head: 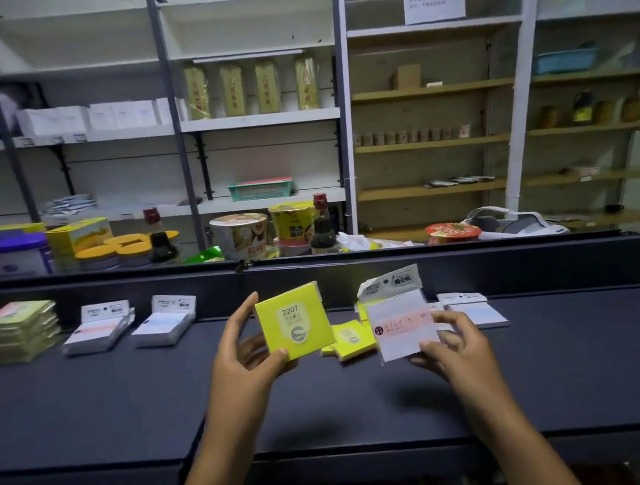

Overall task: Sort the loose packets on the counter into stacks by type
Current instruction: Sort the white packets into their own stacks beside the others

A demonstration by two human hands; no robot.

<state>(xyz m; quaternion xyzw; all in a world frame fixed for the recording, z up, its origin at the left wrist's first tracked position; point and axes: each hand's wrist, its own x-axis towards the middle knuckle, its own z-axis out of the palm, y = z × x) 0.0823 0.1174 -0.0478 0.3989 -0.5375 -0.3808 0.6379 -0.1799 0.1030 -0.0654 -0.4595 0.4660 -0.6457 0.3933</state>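
While the left hand pinches a yellow packet and the right hand a white packet, both look light, thin, best held by edges.

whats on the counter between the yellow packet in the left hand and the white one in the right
In the head view, loose yellow packets lie on the counter between the held yellow packet and the held white packet.
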